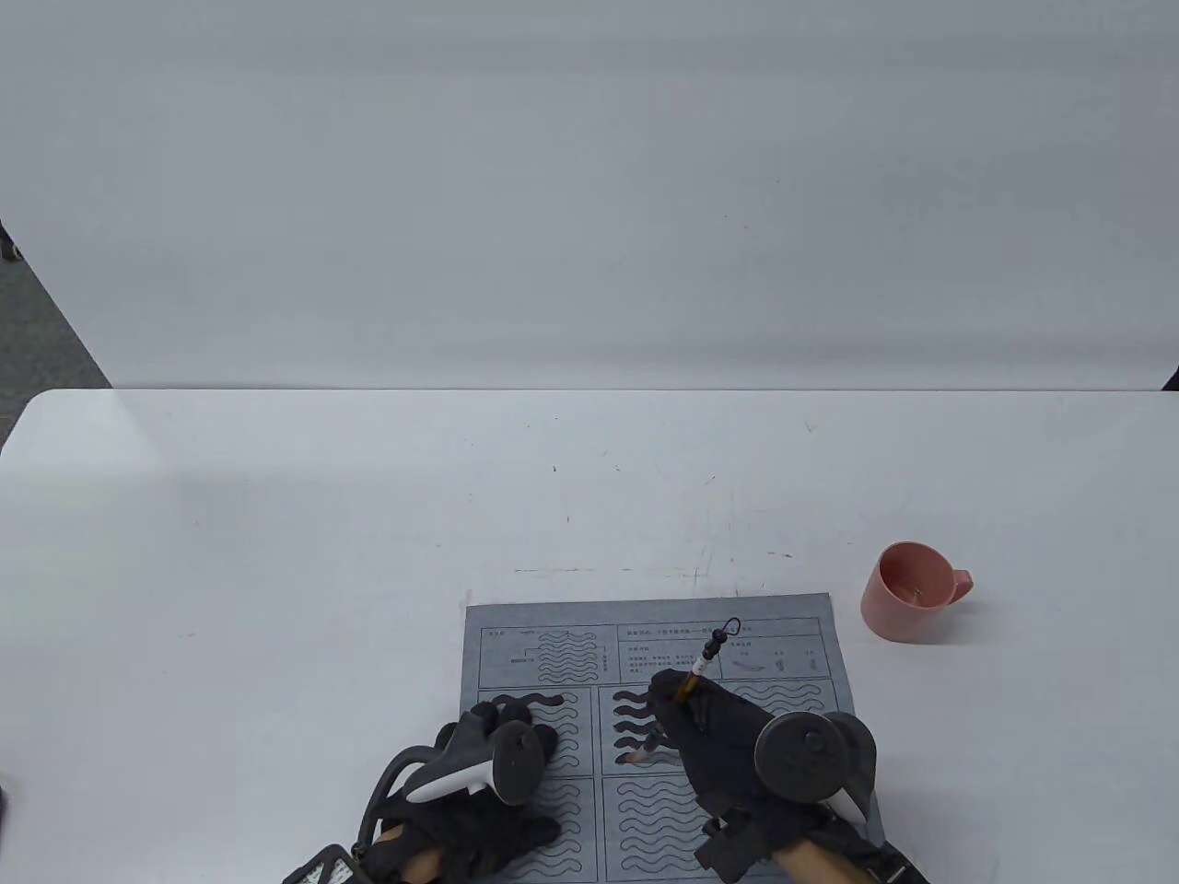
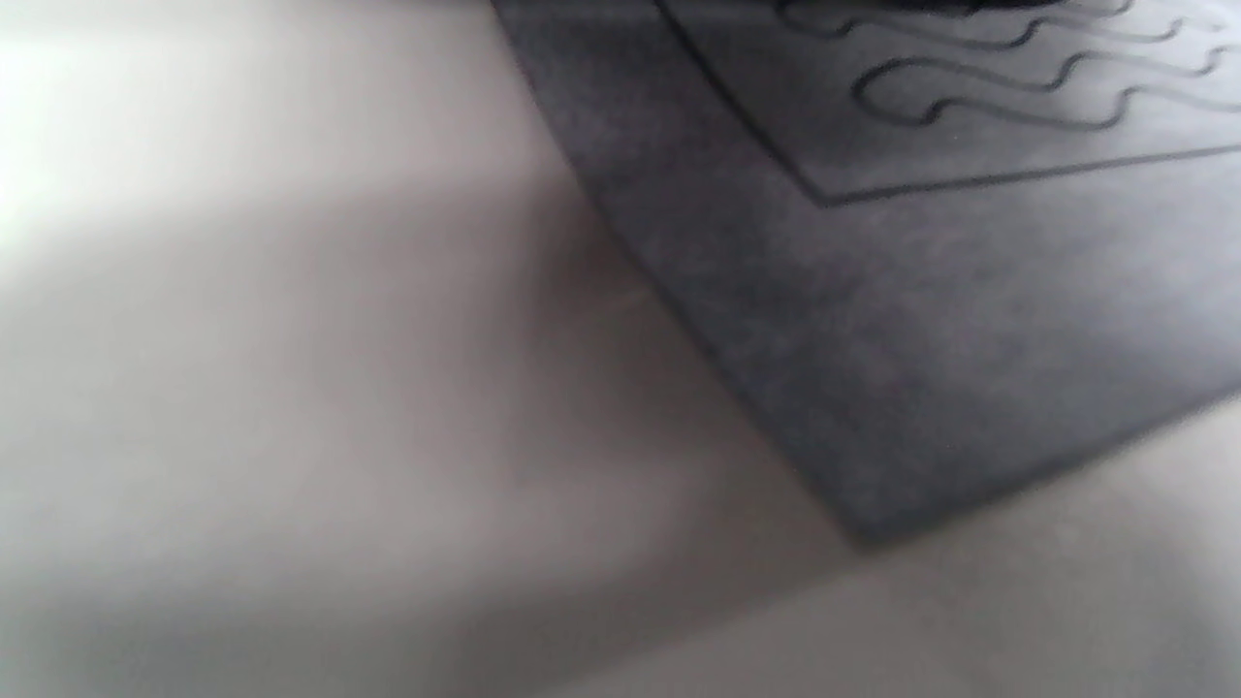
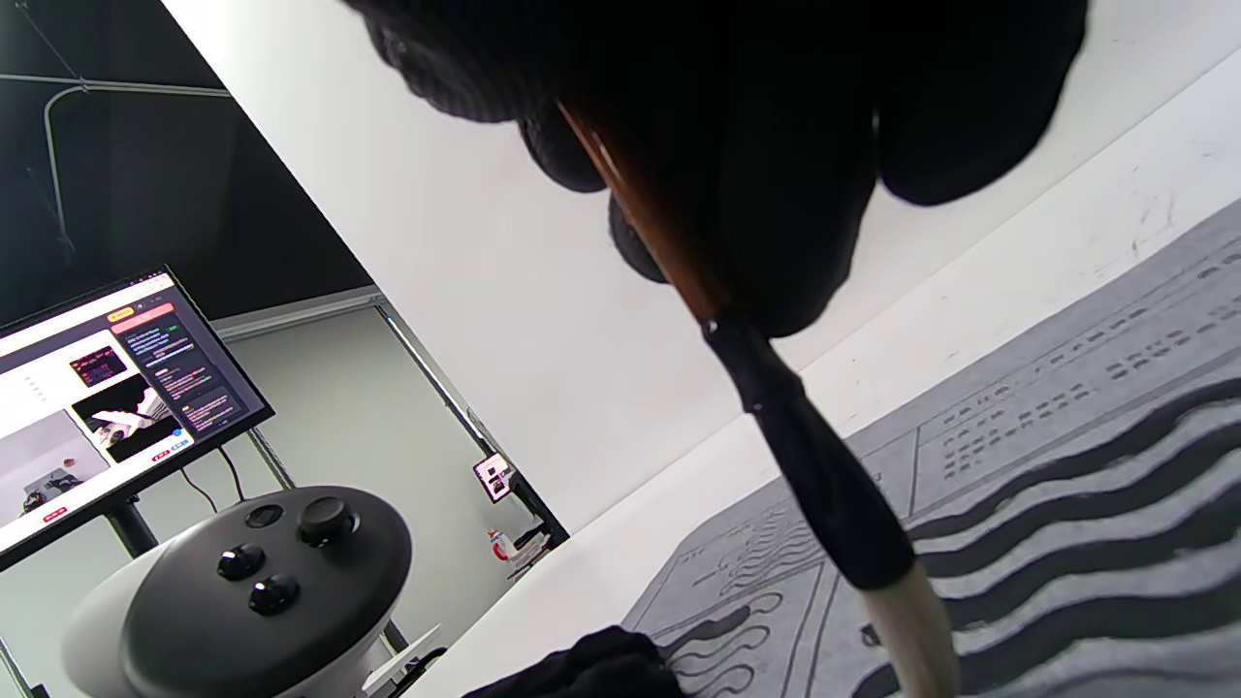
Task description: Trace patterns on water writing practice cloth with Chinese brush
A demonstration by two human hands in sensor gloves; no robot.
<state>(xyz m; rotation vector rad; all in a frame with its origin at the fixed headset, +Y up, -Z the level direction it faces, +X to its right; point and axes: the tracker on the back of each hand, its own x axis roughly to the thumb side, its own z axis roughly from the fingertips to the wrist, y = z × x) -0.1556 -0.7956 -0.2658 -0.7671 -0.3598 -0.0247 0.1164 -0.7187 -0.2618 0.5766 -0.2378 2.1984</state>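
Currently your right hand (image 1: 728, 737) grips brush (image 1: 686, 686), tip on cloth (image 1: 792, 617) wave panel at worktop (image 1: 276, 552) near edge. Left hand (image 1: 488, 773) rests flat on cloth. Pink cup (image 1: 907, 594) right.

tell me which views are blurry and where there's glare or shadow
Table view: sharp, evenly lit, soft glare on the table at far left. Left wrist view: soft and smeared, bright patch top left, cloth edge fuzzy. Right wrist view: right hand a near-black silhouette, brush fairly crisp, cloth pattern legible.
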